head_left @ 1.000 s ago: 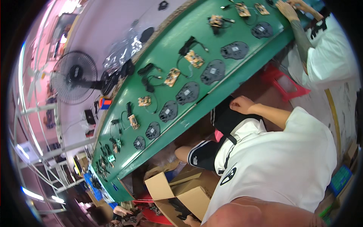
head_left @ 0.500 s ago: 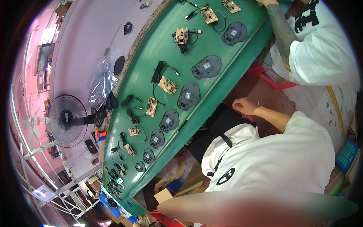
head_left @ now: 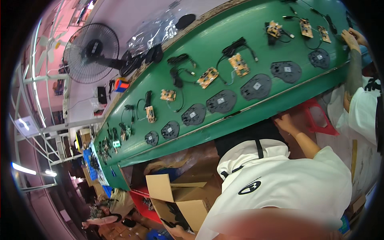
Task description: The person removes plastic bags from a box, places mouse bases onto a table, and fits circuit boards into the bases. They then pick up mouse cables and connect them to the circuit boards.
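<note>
Left hand (head_left: 179, 231) has been brought into view at the carton (head_left: 193, 212); right hand (head_left: 285, 123) is curled near the worktop (head_left: 216, 32); neither grip can be determined.

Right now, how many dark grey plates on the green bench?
7, in one row along the bench, left to right: first plate, second, third, fourth, fifth, sixth, seventh. The co-worker's arm may hide more.

The head-worn fisheye looks down across the green workbench (head_left: 212, 40).
</note>
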`<state>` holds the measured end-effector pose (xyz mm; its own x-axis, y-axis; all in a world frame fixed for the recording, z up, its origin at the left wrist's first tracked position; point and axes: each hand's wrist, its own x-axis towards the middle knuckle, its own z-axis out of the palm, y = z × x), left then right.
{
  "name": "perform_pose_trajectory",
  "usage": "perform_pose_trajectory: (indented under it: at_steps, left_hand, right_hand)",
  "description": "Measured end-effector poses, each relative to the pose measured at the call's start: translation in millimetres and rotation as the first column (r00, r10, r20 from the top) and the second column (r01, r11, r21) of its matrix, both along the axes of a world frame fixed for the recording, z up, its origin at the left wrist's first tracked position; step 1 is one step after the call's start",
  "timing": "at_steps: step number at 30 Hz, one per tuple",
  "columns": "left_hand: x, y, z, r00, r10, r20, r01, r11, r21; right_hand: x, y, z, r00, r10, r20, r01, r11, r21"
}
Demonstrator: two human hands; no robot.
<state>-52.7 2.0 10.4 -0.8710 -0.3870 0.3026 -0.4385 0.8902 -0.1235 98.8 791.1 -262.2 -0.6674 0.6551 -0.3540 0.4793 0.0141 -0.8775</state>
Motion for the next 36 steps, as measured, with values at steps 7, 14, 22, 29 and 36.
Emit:
perform_pose_trajectory:
  at_steps: [7, 14, 22, 29, 36]
  left_hand:
    - [-34.6, 27.6, 68.4, 0.97, 0.054, -0.238, -0.073, 0.995, -0.07]
    - [-161.2, 235.7, 138.9, 0.744, -0.444, -0.499, 0.494, 0.869, -0.036]
    - [-377.0, 573.9, 69.7, -0.043, -0.935, -0.353, 0.998, -0.025, -0.054]
    - [-492.5, 733.9, -10.0, -0.242, -0.969, -0.056, 0.942, -0.221, -0.253]
    - [-499.2, 743.6, -34.2, -0.228, -0.969, -0.093, 0.972, -0.22, -0.084]
  right_hand:
    - [-21.8, -30.3, -13.0, 0.999, 0.04, 0.034, -0.045, 0.985, 0.165]
    - [-36.3, -11.4, -52.2, 0.955, 0.232, 0.185, -0.293, 0.84, 0.456]
    - [-31.2, -29.3, 0.5, 0.998, -0.064, -0.016, 0.065, 0.922, 0.381]
    - [7.4, -62.2, 69.7, 0.932, -0.362, -0.009, 0.359, 0.922, 0.146]
    - [-33.6, -48.8, 226.3, 0.995, 0.095, 0.022, -0.089, 0.977, -0.195]
